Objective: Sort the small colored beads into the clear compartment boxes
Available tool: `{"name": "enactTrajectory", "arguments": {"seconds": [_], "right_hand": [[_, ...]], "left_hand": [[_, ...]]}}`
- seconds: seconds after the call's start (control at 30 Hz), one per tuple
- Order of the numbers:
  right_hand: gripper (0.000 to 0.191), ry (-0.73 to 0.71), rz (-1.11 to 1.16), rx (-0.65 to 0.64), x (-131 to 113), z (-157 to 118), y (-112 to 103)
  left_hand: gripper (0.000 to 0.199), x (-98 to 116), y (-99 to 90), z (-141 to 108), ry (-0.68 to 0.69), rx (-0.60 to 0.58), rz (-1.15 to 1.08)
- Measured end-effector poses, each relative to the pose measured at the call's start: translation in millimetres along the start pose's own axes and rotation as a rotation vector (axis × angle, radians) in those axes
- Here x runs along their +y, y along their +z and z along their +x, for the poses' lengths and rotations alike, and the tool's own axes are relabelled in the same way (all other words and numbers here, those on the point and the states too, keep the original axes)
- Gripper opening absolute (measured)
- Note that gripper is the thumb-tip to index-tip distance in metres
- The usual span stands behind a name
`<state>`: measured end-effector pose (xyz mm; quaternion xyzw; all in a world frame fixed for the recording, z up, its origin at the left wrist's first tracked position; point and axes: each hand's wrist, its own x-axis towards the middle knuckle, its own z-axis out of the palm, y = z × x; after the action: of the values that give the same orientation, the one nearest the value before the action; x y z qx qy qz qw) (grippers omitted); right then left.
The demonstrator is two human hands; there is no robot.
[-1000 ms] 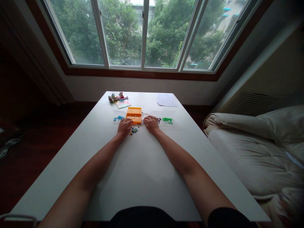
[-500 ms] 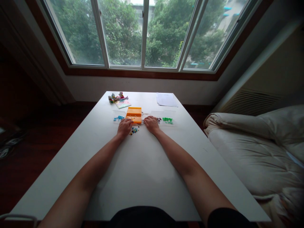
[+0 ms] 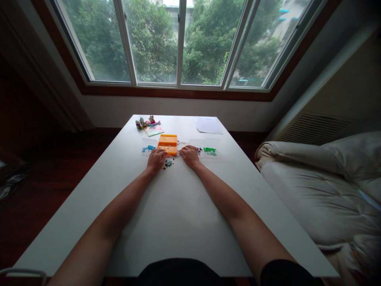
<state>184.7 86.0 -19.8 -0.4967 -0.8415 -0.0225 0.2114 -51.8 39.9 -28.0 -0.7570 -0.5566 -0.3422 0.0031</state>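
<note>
A: What changes between the preceding pictures and the present one?
B: No change of position is discernible. The left hand (image 3: 156,160) and the right hand (image 3: 190,156) occupy the same places as a second ago. This suggests a pause, or finger work too small to resolve.
A: Where is the orange box (image 3: 168,139)?
B: Between the hands on the white table (image 3: 175,214), with small bits in its near half. The left hand overlaps its near left corner; the right hand lies just beside its right edge.
A: State of the fingers?
B: On each hand they appear close together and bent. Whether either hand grips a piece cannot be told.
A: Adjacent parts?
B: Loose mixed pieces (image 3: 168,163) lie nearer the person, beside the left hand. Blue pieces (image 3: 149,148) are left of the box; dark pieces (image 3: 199,149) and green pieces (image 3: 210,151) are beyond the right hand.
</note>
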Motion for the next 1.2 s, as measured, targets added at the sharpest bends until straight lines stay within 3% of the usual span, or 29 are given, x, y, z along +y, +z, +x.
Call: {"name": "enactTrajectory", "arguments": {"seconds": [0.43,0.6,0.77,0.97,1.1,1.2], "right_hand": [[0.034,0.016,0.020,0.032,-3.1,-1.6,-6.0],[0.041,0.106,0.058,0.216,0.7,-7.8,-18.8],[0.044,0.220,0.085,0.411,19.4,-15.4,-31.6],[0.042,0.420,0.140,0.449,42.1,-14.9,-26.5],[0.041,0.403,0.183,0.484,44.3,-14.6,-22.1],[0.040,0.336,0.199,0.443,37.8,-15.6,-21.1]], "left_hand": [[0.027,0.0,-0.6,0.3,0.001,0.006,0.000],[0.028,0.9,-1.5,-0.8,0.005,0.003,-0.012],[0.028,2.9,-3.1,-2.2,0.027,0.006,-0.005],[0.030,14.3,-9.7,-2.7,0.105,-0.029,-0.007],[0.030,22.7,-8.9,-3.5,0.206,-0.095,-0.039],[0.029,27.5,-6.2,-4.7,0.267,-0.156,-0.047]]}}
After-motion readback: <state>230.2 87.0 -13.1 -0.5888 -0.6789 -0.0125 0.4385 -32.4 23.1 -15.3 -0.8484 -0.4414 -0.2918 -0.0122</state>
